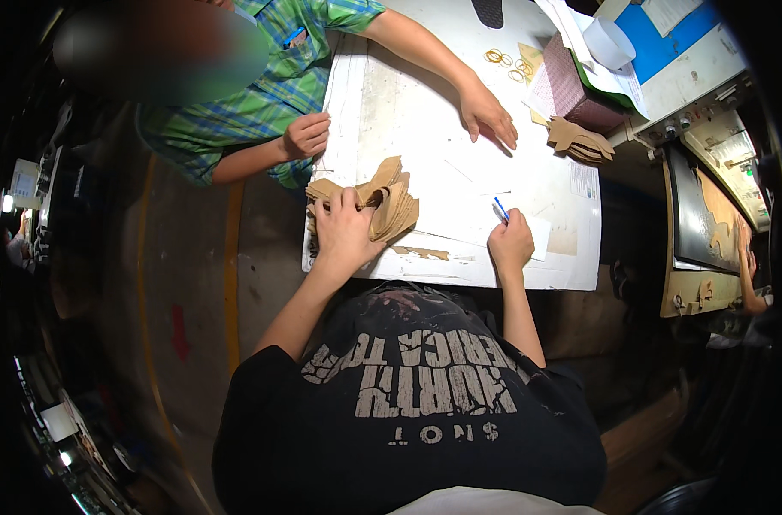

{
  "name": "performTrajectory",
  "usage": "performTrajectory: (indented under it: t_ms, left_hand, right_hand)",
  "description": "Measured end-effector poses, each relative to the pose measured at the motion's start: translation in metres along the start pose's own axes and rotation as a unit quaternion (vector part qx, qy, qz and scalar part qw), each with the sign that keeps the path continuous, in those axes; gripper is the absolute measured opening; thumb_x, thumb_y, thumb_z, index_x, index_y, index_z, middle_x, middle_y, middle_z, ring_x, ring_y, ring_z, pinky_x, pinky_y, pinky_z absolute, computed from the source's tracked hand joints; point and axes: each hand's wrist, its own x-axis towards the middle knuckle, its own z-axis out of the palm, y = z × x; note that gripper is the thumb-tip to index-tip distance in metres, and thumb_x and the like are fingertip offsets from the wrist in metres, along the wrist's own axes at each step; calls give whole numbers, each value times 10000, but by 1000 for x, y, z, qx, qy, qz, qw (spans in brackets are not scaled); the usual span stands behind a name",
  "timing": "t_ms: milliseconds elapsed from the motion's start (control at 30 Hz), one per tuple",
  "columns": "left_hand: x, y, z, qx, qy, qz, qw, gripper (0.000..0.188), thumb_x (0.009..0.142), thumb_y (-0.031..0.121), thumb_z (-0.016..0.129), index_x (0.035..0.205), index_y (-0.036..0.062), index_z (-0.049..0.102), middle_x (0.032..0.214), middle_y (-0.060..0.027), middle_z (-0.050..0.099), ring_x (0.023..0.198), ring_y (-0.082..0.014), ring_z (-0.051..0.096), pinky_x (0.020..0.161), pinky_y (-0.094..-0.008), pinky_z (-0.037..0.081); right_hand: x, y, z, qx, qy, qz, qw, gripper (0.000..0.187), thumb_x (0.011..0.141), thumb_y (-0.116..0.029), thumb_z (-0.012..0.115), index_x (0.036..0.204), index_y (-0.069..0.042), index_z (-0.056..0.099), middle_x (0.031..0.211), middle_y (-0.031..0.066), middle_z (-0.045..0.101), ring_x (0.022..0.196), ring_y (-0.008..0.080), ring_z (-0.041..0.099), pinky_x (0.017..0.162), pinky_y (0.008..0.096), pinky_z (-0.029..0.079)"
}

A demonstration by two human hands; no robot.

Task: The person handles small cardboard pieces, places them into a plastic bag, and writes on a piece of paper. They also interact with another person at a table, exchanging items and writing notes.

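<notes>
Fingers of our left hand (344, 230) press down flat and spread on a fanned stack of tan cut pieces (382, 204), holding it against the near left corner of the white worktable (408, 103). Our right hand (511, 245) is curled tight around a blue pen (501, 209), its tip resting on a small white slip of paper (533, 233) that lies to the right of the stack, near the table's front edge.

Relative to that stack, a single loose tan scrap (425, 252) lies just in front of it, toward us. Farther right and beyond, at the table's far right corner, sits a second, smaller pile of tan pieces (582, 142), with a few rubber bands (507, 63) behind it and a maroon patterned pad (567, 86) close by.

Across the stack from us, another person in a green plaid shirt (262, 94) leans in, one hand (487, 112) flat on the table, the other fist (305, 136) at the table's left edge.

We judge the work to be partway: the stack is gathered and held, the pen is on the slip, but the stack is unbound and we cannot tell whether anything is written yet.
</notes>
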Motion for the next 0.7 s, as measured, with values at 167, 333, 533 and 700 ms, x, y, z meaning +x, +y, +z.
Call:
performTrajectory:
  t_ms: [167, 333, 533, 700]
  left_hand:
    - [26, -31, -16, -55, -164, 6, 985, 822, 544, 554, 939, 1235, 159, 734, 1566, -248, 429, 1525, -398, 303, 1209, -706, 159]
    - [64, -33, -44, -29, -302, 6, 953, 865, 485, 560, 963, 1202, 123, 756, 1578, -231, 429, 1417, -373, 469, 1181, -717, 235]
    - [67, -29, -34, 8, -273, 18, 962, 686, 521, 496, 968, 1097, 158, 811, 1644, -189, 335, 1420, -350, 455, 1196, -616, 306]
    - [84, -45, -20, -25, -316, 17, 948, 650, 547, 526, 953, 1094, 202, 818, 1690, -185, 227, 1495, -355, 338, 1252, -582, 192]
  right_hand:
    - [-6, -20, -23, -8, -19, 2, 1000, 111, 852, -105, 569, 951, -60, 589, 935, 150, 651, 853, 399, 645, 717, 520, 499]
    - [6, -31, -35, -13, -45, 14, 999, 103, 860, -122, 567, 941, -63, 592, 910, 156, 665, 826, 413, 648, 708, 528, 496]
    - [10, -38, -33, -39, -78, 30, 996, 84, 844, -111, 566, 908, -64, 593, 888, 151, 664, 809, 415, 644, 693, 528, 488]
    - [27, -38, -30, -35, -102, -39, 993, 76, 830, -101, 563, 894, -66, 583, 869, 138, 640, 794, 400, 632, 670, 528, 479]
